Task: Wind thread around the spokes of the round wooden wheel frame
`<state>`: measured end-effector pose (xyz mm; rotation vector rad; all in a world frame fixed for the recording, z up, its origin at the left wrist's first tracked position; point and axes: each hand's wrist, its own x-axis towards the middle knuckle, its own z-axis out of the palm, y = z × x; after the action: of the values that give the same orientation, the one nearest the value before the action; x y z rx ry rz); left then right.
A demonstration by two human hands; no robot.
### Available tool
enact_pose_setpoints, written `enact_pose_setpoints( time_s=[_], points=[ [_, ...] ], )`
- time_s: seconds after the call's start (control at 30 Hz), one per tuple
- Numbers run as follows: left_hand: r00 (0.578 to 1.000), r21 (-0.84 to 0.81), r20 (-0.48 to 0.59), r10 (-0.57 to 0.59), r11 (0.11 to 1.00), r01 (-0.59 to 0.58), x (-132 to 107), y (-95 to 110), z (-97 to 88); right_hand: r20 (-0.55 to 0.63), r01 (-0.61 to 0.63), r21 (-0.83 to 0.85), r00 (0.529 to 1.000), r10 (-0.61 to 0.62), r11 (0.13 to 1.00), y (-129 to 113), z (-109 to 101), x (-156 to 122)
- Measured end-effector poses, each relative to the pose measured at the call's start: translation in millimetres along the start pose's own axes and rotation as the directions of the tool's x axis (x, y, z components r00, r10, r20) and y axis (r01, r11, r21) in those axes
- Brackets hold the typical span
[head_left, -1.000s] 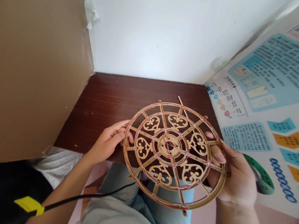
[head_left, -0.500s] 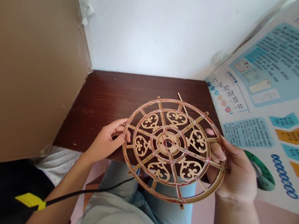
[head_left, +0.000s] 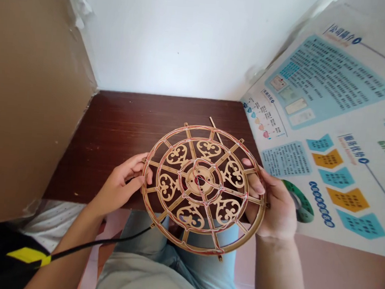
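Head view: I see the left hand (head_left: 122,181) gripping the wheel (head_left: 191,176) at its left rim, fingertips showing inside it. The wheel tilts between both hands, over the table (head_left: 120,124)'s near edge and the lap. A thin stick (head_left: 213,127) lies partly behind it. The right hand (head_left: 278,206) clasps the right rim from outside, fingers visible through the openings. Against half a second ago, everything sits further left in my view, more poster (head_left: 321,93) shows, and both grips look unchanged.
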<state>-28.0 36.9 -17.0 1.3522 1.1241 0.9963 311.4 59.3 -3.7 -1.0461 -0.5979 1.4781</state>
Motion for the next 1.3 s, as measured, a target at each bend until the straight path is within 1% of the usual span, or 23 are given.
enact_pose_setpoints(
  time_s=[0.13, 0.5, 0.63, 0.87, 1.17, 1.3],
  points=[
    [1.0, -0.063, 0.019, 0.012, 0.998, -0.011, -0.4, -4.6, -1.3, 0.004, 0.02, 0.025, 1.0, -0.02, 0.999, 1.9, -1.2, 1.8],
    [0.999, -0.031, -0.006, -0.039, 0.999, 0.038, 0.0, -3.0, -1.5, 0.022, 0.025, 0.097, 0.999, -0.027, 0.995, 4.2, -1.5, 2.1],
    [0.999, -0.045, -0.007, -0.04, 0.998, 0.04, -0.8, -3.3, -1.8, 0.027, 0.028, 0.112, 0.999, -0.032, 0.993, 4.1, -1.3, 2.2],
    [0.999, -0.128, 0.003, -0.039, 0.991, 0.039, 0.4, -1.0, -1.6, 0.055, 0.018, 0.127, 0.998, -0.025, 0.992, 4.2, -3.1, 3.6],
    [0.999, -0.097, -0.014, -0.029, 0.995, 0.028, -1.3, -0.1, -0.7, 0.043, 0.037, 0.117, 0.998, -0.042, 0.993, 4.9, -1.4, 1.9],
    [0.998, -0.108, -0.054, -0.035, 0.994, 0.029, -1.7, 0.4, -1.8, 0.033, 0.043, 0.089, 0.998, -0.046, 0.995, 5.9, 0.0, 1.9]
  ],
)
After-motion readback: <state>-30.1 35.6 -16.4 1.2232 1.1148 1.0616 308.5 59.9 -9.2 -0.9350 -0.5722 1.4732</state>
